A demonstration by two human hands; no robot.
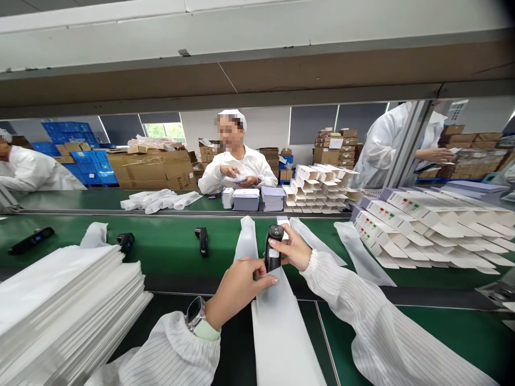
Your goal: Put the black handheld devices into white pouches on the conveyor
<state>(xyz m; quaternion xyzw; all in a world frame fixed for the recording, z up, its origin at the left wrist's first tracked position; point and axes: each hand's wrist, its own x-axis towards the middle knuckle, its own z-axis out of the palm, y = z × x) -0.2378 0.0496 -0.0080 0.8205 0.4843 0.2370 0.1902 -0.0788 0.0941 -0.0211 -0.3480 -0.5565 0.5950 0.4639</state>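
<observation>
In front of me, my right hand [295, 247] grips a black handheld device [274, 252] with a rounded top and a pale label. My left hand [243, 281] pinches the upper end of a translucent white sleeve [281, 316] just below the device. The device's lower end meets the mouth of this sleeve; how far inside it sits is partly hidden by my fingers. Behind my left hand another white sleeve [246, 238] lies on the green conveyor belt [161, 236]. More sleeves [317, 241] lie just right of my right hand.
A tall stack of white sleeves [60, 300] stands at left. More black devices [202, 241] rest on the belt. Open white cartons [422, 225] are piled at right. Across the belt, a co-worker [241, 166] handles small items behind stacked boxes [246, 199]. A shelf beam [241, 102] hangs overhead.
</observation>
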